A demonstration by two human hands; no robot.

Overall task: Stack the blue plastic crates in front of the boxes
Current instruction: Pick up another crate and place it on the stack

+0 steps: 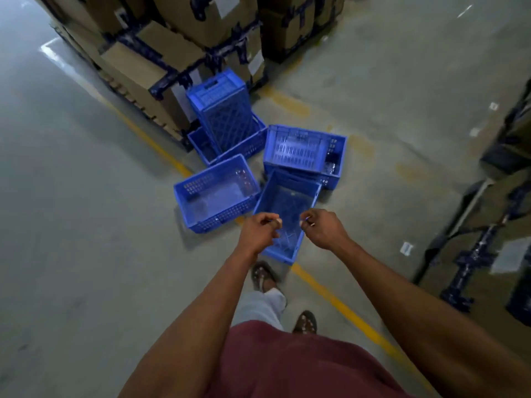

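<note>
You stand on a grey concrete floor [71, 196] crossed by a yellow painted line [344, 307], looking down past your red shirt and sandalled feet. Both your arms reach forward over a loose cluster of blue plastic crates.

Your left hand [260, 231] and your right hand [323, 228] hover side by side above the nearest crate [290, 208], which lies open-side up on the floor. The fingers of both hands are curled in, and neither hand grips anything; they appear to be above the crate rather than touching it.

Just left of that crate sits another open crate [217, 193], touching its corner. Beyond and to the right, a crate [301, 149] lies tilted on top of another one. Farther back, a tall crate [227, 110] stands on end inside a low crate [247, 145], right against a stack of brown cardboard boxes [149, 67] bound with dark straps. More strapped boxes [511, 196] stand at your right edge.
</note>
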